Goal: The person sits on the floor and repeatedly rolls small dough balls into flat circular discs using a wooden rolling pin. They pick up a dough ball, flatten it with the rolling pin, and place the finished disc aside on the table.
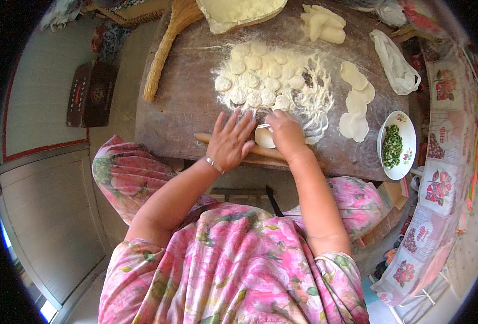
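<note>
My left hand (231, 141) lies palm down, fingers spread, over the left part of a wooden rolling pin (203, 137). My right hand (288, 133) pinches the edge of a thin dough round (265, 138) lying against the pin, between the two hands. Just beyond my hands, several small floured dough discs (272, 84) sit in loose flour (318, 91) on the dark wooden board (178, 117). To the right, several rolled wrappers (356, 103) overlap in a column. A white bowl (409, 139) with chopped greens (392, 146) stands at the right edge.
A straw whisk broom (162, 56) lies at the back left. A container of flour (243, 10) stands at the far edge, with a lump of dough (324, 24) right of it. A white plastic bag (393, 62) rests at the back right. A patterned cloth (437, 186) hangs along the right side.
</note>
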Demonstrator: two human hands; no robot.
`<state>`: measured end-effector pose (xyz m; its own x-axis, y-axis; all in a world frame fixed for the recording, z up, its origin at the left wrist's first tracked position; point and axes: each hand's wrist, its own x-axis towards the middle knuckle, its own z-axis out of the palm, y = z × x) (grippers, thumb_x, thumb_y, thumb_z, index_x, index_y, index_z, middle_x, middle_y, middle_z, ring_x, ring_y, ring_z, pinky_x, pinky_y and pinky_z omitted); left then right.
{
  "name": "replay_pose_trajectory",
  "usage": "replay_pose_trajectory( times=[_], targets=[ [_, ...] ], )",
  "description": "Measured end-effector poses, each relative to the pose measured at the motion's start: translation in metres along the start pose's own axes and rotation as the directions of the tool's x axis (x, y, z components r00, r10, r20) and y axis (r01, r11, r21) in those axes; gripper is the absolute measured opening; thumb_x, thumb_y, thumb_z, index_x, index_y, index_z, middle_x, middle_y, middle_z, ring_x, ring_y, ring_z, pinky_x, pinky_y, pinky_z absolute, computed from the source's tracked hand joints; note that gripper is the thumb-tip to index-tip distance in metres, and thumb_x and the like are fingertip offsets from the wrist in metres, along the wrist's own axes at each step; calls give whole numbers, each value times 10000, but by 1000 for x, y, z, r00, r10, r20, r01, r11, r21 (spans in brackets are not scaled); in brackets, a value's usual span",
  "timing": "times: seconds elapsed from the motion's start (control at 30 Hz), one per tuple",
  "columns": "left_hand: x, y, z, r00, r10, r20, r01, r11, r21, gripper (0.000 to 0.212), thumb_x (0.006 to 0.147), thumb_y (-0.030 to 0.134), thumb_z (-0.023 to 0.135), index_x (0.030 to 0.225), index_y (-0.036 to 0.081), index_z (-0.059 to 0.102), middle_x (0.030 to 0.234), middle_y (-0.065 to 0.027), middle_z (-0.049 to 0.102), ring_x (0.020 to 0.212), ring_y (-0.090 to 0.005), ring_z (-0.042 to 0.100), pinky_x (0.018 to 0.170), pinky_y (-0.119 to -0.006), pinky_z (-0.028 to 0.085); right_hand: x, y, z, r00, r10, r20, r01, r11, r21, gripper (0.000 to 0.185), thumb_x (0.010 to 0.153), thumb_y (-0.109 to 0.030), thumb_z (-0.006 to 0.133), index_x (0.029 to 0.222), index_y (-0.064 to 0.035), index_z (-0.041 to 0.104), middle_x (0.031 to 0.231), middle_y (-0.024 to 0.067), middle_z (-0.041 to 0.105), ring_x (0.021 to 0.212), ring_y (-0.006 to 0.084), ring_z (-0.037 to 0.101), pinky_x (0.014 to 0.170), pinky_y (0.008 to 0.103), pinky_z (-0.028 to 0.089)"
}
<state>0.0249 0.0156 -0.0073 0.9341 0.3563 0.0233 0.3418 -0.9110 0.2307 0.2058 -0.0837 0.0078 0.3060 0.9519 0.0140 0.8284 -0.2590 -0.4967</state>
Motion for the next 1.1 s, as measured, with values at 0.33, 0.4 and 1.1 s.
replay_pose_trajectory(
  times=[0.33,0.4,1.1],
  targets=[
    [73,-25,6,979,-150,-136,158,986,49,607,992,396,451,1518,119,334,1619,-76,242,1493,-280,210,1193,-525,148,-1,-10,-6,995,-87,53,94,987,-128,114,839,-54,575,947,-77,604,985,111,634,973,312,626,859,407,515],
    [63,-23,7,981,-149,-125,159,985,72,613,987,401,458,1515,113,340,1614,-82,254,1492,-283,215,1195,-527,141,6,-14,0,994,-92,60,101,983,-153,101,834,-57,584,929,-73,613,965,115,628,967,304,624,857,404,514],
    [-7,4,-7,997,30,76,-31,999,10,636,964,370,484,1527,121,326,1603,-95,282,1481,-299,241,1205,-512,129,2,15,-1,995,104,11,-102,940,327,138,834,-28,594,968,-45,626,906,134,656,856,288,629,803,362,494]
  ],
)
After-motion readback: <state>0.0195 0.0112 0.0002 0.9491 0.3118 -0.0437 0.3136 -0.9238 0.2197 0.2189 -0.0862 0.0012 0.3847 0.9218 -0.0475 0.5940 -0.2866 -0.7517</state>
